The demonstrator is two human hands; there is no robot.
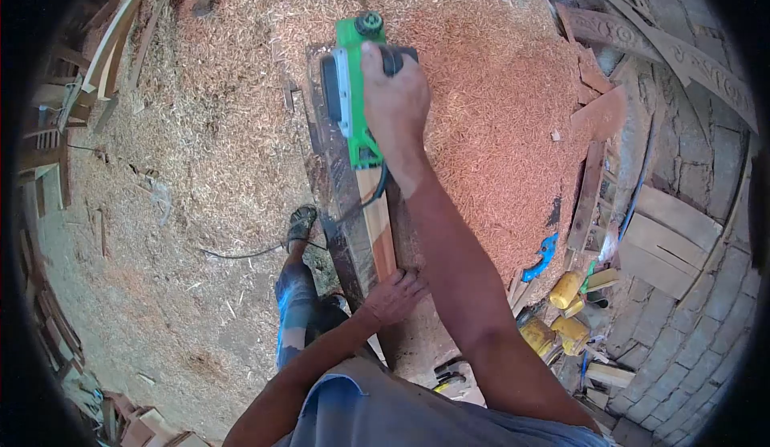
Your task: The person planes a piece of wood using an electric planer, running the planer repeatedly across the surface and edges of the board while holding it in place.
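Observation:
My right hand (pixel 396 98) is wrapped round the handle of a green electric planer (pixel 350 42). The planer sits toward the far end of a narrow wooden strip (pixel 375 210), covering that part of it. Pale wood shows on the strip behind the tool, with a redder patch closer to me. At the strip's near end, my left hand (pixel 395 297) grips it from above, its fingers bent over the wood. Beneath lies a dark, long workbench (pixel 341 242). A black cord (pixel 375 197) trails from the planer's rear.
Wood shavings (pixel 497 126) cover the floor on both sides. A blue-handled saw (pixel 541 258) and yellow containers (pixel 566 289) lie at right. Wooden boards (pixel 672 234) rest by the brick wall (pixel 706 331). A cable (pixel 241 255) crosses the floor at left, near my foot (pixel 302 221).

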